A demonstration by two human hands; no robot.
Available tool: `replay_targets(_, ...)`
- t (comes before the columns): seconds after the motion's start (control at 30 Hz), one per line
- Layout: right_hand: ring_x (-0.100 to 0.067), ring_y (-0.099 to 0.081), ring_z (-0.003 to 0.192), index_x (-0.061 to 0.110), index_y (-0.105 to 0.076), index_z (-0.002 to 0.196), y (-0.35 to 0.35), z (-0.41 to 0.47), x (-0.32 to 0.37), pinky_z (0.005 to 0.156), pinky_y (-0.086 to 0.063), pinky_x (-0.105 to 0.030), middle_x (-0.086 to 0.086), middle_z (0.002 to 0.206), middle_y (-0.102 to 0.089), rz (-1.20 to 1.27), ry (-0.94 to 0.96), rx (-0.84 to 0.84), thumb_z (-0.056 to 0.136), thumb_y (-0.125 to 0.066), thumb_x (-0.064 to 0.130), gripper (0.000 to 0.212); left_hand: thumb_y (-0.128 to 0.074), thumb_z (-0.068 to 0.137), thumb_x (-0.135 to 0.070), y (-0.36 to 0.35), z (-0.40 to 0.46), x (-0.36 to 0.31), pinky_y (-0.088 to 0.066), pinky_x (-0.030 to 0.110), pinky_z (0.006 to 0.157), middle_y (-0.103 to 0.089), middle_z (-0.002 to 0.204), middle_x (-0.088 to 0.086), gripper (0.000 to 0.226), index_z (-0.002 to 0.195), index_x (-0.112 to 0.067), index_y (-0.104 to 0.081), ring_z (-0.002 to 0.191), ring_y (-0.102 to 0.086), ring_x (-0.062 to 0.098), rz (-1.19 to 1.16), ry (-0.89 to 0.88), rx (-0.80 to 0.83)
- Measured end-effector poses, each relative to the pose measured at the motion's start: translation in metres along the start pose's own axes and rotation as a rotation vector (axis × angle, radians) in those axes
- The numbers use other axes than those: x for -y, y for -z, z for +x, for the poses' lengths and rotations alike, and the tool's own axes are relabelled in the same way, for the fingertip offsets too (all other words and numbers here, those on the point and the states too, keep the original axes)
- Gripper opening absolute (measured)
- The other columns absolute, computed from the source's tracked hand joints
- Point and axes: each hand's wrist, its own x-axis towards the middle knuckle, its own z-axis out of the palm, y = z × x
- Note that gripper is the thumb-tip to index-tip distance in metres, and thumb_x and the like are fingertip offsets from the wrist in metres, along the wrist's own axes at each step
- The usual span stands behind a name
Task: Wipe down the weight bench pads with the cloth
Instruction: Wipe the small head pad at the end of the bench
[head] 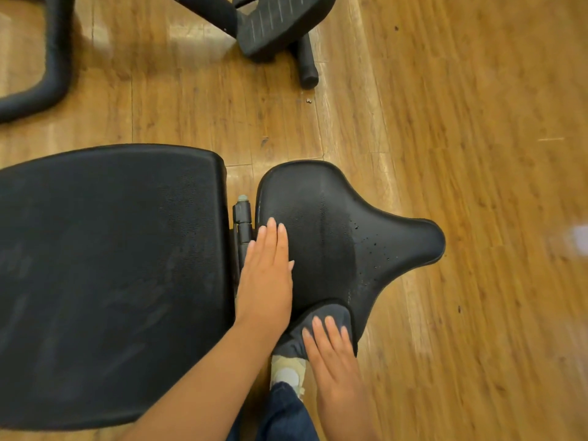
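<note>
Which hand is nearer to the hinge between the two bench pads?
Left. The left hand lies flat at the seat pad's edge, right beside the hinge. The right hand presses the cloth on the pad's near corner, farther away.

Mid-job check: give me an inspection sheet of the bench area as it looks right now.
Surface: wood-look floor, glossy, with small dark specks.
Job's things: seat pad shows droplets on its right part; back pad looks smeared; grey cloth lies on the seat pad's near edge.
Clutter: small debris bit on the floor.
Hands: left hand flat and open on the seat pad by the hinge; right hand flat, pressing the cloth.
Cables: nothing seen.
Surroundings: black equipment base at top, curved black tube at top left, person's shoe below.
</note>
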Motion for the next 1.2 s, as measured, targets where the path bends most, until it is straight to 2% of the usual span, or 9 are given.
replay_targets(0.17, -0.023, -0.008, 0.143, 0.008, -0.017, 0.147, 0.007, 0.01, -0.005, 0.115, -0.011, -0.04, -0.008, 0.155, -0.015, -0.056, -0.006, -0.02, 0.101, -0.005, 0.008, 0.047, -0.029, 0.094, -0.032, -0.006, -0.002, 0.009, -0.012, 0.038, 0.114, -0.016, 0.156, 0.012, 0.061, 0.146, -0.01, -0.006, 0.143, -0.017, 0.025, 0.131, -0.021, -0.019)
replay_targets(0.23, -0.021, -0.003, 0.144, 0.007, -0.026, 0.142, 0.013, 0.022, -0.006, 0.115, -0.008, -0.039, -0.01, 0.151, -0.022, -0.057, -0.037, -0.041, 0.096, -0.013, 0.001, 0.049, -0.034, 0.092, -0.032, -0.007, -0.002, 0.014, -0.021, 0.043, 0.113, -0.025, 0.153, 0.013, 0.062, 0.147, -0.009, -0.015, 0.14, -0.025, 0.026, 0.161, -0.048, -0.04)
replay_targets(0.33, -0.025, -0.02, 0.139, 0.005, -0.036, 0.134, 0.02, 0.052, -0.008, 0.116, -0.011, -0.039, -0.015, 0.14, -0.043, -0.073, -0.137, -0.056, 0.079, -0.031, -0.005, 0.057, -0.031, 0.094, -0.033, -0.009, -0.002, 0.015, -0.024, 0.048, 0.113, -0.022, 0.154, 0.012, 0.061, 0.148, -0.009, -0.014, 0.142, -0.022, 0.026, 0.183, -0.057, -0.033)
replay_targets(0.5, -0.033, -0.043, 0.128, 0.0, -0.054, 0.126, 0.024, 0.104, -0.016, 0.114, -0.016, -0.039, -0.017, 0.132, -0.053, -0.093, -0.247, -0.115, 0.086, -0.032, 0.003, 0.045, -0.034, 0.092, -0.032, -0.01, -0.002, 0.017, -0.022, 0.048, 0.114, -0.019, 0.155, 0.011, 0.065, 0.148, -0.01, -0.01, 0.142, -0.019, 0.025, 0.197, -0.057, -0.012)
replay_targets(0.7, -0.038, -0.047, 0.124, -0.003, -0.056, 0.122, 0.034, 0.172, -0.031, 0.109, -0.025, -0.047, -0.021, 0.128, -0.055, -0.137, -0.25, -0.081, 0.08, -0.026, 0.003, 0.052, -0.028, 0.093, -0.034, -0.013, 0.0, 0.015, -0.027, 0.049, 0.112, -0.023, 0.154, 0.013, 0.06, 0.146, -0.008, -0.014, 0.141, -0.023, 0.026, 0.185, -0.045, -0.02)
replay_targets(0.87, -0.032, -0.026, 0.138, 0.002, -0.041, 0.137, 0.045, 0.238, -0.048, 0.116, -0.015, -0.039, -0.017, 0.146, -0.036, -0.054, -0.272, 0.034, 0.084, -0.044, -0.01, 0.054, -0.028, 0.094, -0.033, -0.014, 0.0, 0.016, -0.023, 0.046, 0.113, -0.022, 0.154, 0.013, 0.06, 0.147, -0.008, -0.015, 0.141, -0.023, 0.026, 0.188, -0.049, -0.033)
replay_targets(0.97, -0.033, -0.043, 0.123, -0.003, -0.055, 0.121, 0.055, 0.27, -0.056, 0.102, -0.032, -0.037, -0.02, 0.13, -0.051, 0.028, -0.293, 0.048, 0.085, -0.04, -0.011, 0.039, -0.031, 0.093, -0.033, -0.014, 0.0, 0.016, -0.021, 0.045, 0.113, -0.023, 0.154, 0.012, 0.062, 0.147, -0.008, -0.014, 0.141, -0.024, 0.026, 0.206, -0.04, -0.031)
replay_targets(1.07, -0.031, -0.049, 0.115, -0.002, -0.057, 0.115, 0.059, 0.274, -0.061, 0.094, -0.039, -0.038, -0.018, 0.123, -0.056, 0.02, -0.251, 0.063, 0.088, -0.041, -0.008, 0.032, -0.03, 0.093, -0.033, -0.013, 0.0, 0.014, -0.021, 0.045, 0.113, -0.022, 0.155, 0.012, 0.062, 0.147, -0.009, -0.013, 0.142, -0.022, 0.026, 0.219, -0.029, -0.027)
replay_targets(1.2, -0.037, -0.035, 0.133, 0.0, -0.047, 0.132, 0.053, 0.247, -0.063, 0.111, -0.027, -0.045, -0.021, 0.14, -0.044, 0.014, -0.158, 0.064, 0.086, -0.043, -0.012, 0.047, -0.029, 0.093, -0.034, -0.01, 0.0, 0.012, -0.023, 0.046, 0.114, -0.02, 0.155, 0.013, 0.063, 0.148, -0.008, -0.012, 0.142, -0.022, 0.027, 0.248, -0.026, -0.016)
